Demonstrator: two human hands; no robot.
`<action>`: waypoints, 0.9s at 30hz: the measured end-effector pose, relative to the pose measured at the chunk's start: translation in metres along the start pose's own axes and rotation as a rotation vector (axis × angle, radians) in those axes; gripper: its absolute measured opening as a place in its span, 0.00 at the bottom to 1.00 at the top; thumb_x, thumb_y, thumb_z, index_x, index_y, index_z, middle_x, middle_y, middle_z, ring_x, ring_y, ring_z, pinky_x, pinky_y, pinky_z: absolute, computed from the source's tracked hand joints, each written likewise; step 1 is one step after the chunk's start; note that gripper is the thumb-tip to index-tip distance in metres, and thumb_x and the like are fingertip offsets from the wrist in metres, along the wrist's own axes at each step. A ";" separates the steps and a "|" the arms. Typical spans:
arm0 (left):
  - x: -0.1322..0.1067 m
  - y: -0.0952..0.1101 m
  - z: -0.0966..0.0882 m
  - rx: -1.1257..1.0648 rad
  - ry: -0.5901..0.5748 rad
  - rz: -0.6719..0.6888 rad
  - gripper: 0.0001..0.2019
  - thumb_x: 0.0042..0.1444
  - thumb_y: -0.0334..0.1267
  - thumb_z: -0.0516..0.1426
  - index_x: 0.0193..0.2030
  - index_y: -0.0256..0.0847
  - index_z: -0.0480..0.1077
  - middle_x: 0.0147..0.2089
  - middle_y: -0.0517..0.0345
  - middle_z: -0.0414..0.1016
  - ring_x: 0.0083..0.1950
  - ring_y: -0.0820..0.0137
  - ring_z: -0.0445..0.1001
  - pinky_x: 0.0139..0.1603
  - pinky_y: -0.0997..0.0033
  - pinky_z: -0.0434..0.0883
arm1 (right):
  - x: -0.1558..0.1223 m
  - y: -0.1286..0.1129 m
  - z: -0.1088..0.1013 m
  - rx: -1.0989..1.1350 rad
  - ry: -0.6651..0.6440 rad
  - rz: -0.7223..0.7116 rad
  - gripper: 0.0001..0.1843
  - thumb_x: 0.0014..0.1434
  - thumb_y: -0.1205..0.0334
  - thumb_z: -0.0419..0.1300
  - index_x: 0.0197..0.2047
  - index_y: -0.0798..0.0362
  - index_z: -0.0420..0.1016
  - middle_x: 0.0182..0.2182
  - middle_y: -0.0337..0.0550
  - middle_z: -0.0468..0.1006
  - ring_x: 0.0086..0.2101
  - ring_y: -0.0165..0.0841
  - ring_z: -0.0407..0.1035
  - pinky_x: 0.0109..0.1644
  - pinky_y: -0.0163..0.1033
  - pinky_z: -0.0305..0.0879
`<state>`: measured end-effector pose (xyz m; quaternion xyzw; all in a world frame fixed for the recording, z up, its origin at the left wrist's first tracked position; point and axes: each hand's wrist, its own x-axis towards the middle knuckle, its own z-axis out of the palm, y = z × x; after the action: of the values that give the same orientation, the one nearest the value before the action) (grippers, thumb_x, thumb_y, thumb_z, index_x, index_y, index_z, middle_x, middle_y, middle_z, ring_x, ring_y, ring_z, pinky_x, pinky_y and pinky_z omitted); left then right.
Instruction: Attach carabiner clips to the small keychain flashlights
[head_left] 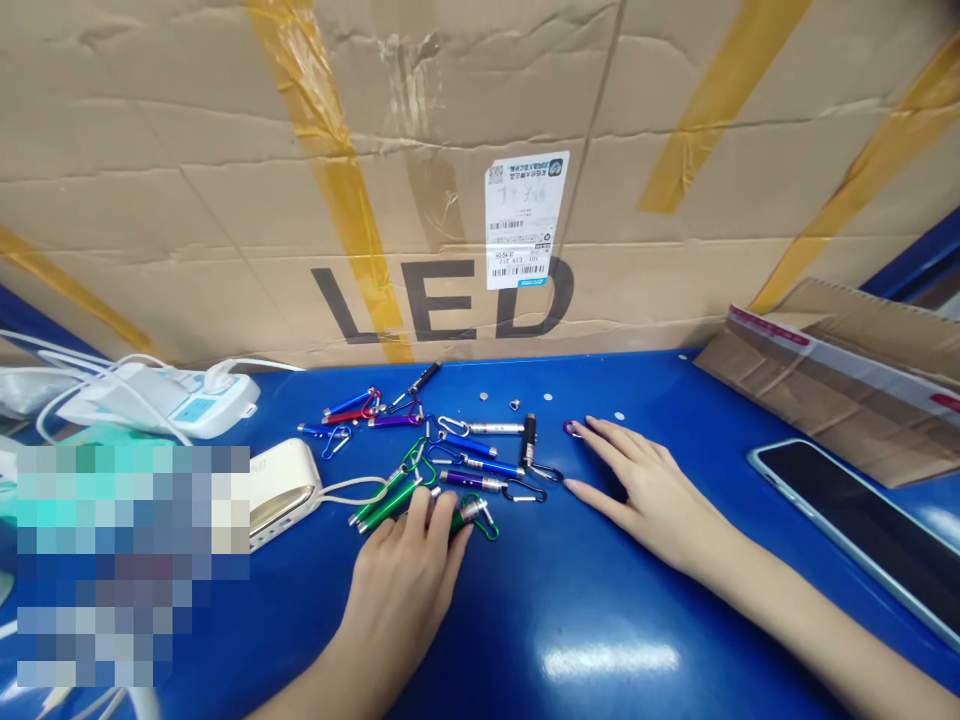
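Note:
My left hand (409, 565) is closed, fingers curled over a green keychain penlight (471, 512) with a green carabiner; the fingers hide part of its barrel. Beside those fingers lie more green penlights (386, 508). My right hand (645, 490) rests flat with fingers stretched out, its fingertips by a small purple ring-like piece (571, 429) that is partly covered. Between the hands are a black penlight (529, 440), a silver one (495, 428), a purple one (472, 481) and blue ones (491, 465), several with carabiners. Farther back lies a red penlight (349, 416).
A large cardboard box (480, 200) marked LED walls off the back. On the left are a white power strip (202, 400) with cables and a cream power bank (283, 485). A phone (862, 530) and folded cardboard (847, 390) lie right. Small round discs (548, 397) dot the blue table.

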<state>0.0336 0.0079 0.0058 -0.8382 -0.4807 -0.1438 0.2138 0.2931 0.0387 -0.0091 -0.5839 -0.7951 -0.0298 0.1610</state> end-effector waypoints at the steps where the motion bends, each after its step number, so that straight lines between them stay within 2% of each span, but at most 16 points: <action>1: 0.000 0.000 0.000 0.012 0.019 -0.010 0.08 0.61 0.34 0.48 0.38 0.36 0.67 0.31 0.54 0.72 0.20 0.70 0.71 0.23 0.72 0.63 | 0.001 0.002 0.001 -0.004 0.000 -0.021 0.30 0.60 0.44 0.49 0.59 0.54 0.63 0.56 0.54 0.66 0.55 0.46 0.61 0.53 0.54 0.61; 5: -0.002 0.000 -0.002 0.051 0.100 -0.024 0.12 0.61 0.28 0.44 0.39 0.36 0.68 0.33 0.53 0.73 0.20 0.71 0.72 0.22 0.73 0.65 | 0.003 0.001 -0.006 0.057 0.028 -0.112 0.19 0.65 0.53 0.45 0.46 0.51 0.74 0.46 0.47 0.76 0.46 0.40 0.69 0.50 0.50 0.63; 9: -0.001 -0.002 -0.004 0.111 0.113 -0.007 0.15 0.59 0.24 0.45 0.40 0.37 0.71 0.36 0.52 0.75 0.24 0.72 0.74 0.26 0.74 0.68 | 0.004 -0.004 -0.013 0.214 -0.025 -0.120 0.15 0.63 0.57 0.48 0.36 0.50 0.75 0.38 0.44 0.77 0.38 0.36 0.72 0.43 0.44 0.67; 13: 0.003 -0.008 -0.005 0.204 0.061 -0.066 0.18 0.54 0.21 0.48 0.43 0.40 0.74 0.41 0.47 0.76 0.30 0.68 0.76 0.31 0.70 0.71 | 0.003 -0.008 -0.013 0.345 -0.097 -0.027 0.10 0.59 0.55 0.53 0.36 0.50 0.73 0.35 0.43 0.76 0.34 0.34 0.71 0.36 0.39 0.69; 16: 0.006 -0.012 -0.001 0.217 -0.039 -0.127 0.20 0.51 0.22 0.52 0.49 0.41 0.72 0.47 0.42 0.75 0.36 0.60 0.77 0.33 0.64 0.71 | 0.002 -0.010 -0.012 0.390 -0.098 0.036 0.10 0.58 0.55 0.55 0.40 0.48 0.72 0.34 0.42 0.76 0.32 0.33 0.70 0.35 0.38 0.68; 18: 0.006 -0.013 0.004 0.205 -0.051 -0.122 0.22 0.50 0.23 0.53 0.52 0.41 0.71 0.52 0.41 0.72 0.44 0.54 0.75 0.38 0.59 0.71 | 0.002 -0.011 -0.013 0.395 -0.098 0.052 0.12 0.57 0.54 0.55 0.42 0.48 0.71 0.33 0.41 0.76 0.31 0.33 0.70 0.35 0.38 0.68; 20: 0.004 -0.012 0.009 0.173 -0.034 -0.072 0.24 0.51 0.22 0.51 0.54 0.42 0.69 0.57 0.42 0.69 0.52 0.50 0.70 0.43 0.57 0.70 | 0.002 -0.012 -0.015 0.373 -0.111 0.065 0.13 0.56 0.53 0.56 0.44 0.47 0.71 0.32 0.40 0.75 0.29 0.32 0.69 0.33 0.37 0.68; 22: 0.001 -0.008 0.012 0.108 -0.006 0.040 0.24 0.52 0.22 0.49 0.55 0.43 0.68 0.59 0.47 0.67 0.56 0.52 0.67 0.46 0.58 0.68 | 0.005 -0.013 -0.019 0.330 -0.143 0.074 0.13 0.56 0.52 0.55 0.43 0.47 0.71 0.30 0.39 0.75 0.27 0.31 0.69 0.31 0.36 0.67; 25: -0.004 -0.001 0.015 0.022 0.052 0.240 0.21 0.57 0.26 0.46 0.55 0.43 0.67 0.59 0.53 0.67 0.58 0.57 0.65 0.50 0.62 0.65 | 0.011 -0.017 -0.024 0.247 -0.207 0.062 0.12 0.56 0.53 0.55 0.42 0.47 0.71 0.28 0.38 0.74 0.26 0.31 0.69 0.29 0.36 0.67; 27: -0.007 0.002 0.017 0.012 0.075 0.285 0.19 0.60 0.29 0.45 0.55 0.42 0.66 0.58 0.55 0.68 0.58 0.60 0.65 0.52 0.63 0.62 | 0.016 -0.022 -0.027 0.209 -0.221 0.021 0.12 0.58 0.54 0.53 0.43 0.47 0.71 0.28 0.38 0.74 0.27 0.31 0.70 0.29 0.36 0.67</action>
<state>0.0323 0.0105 -0.0126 -0.8906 -0.3493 -0.1405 0.2550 0.2741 0.0399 0.0238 -0.5721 -0.8006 0.1192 0.1325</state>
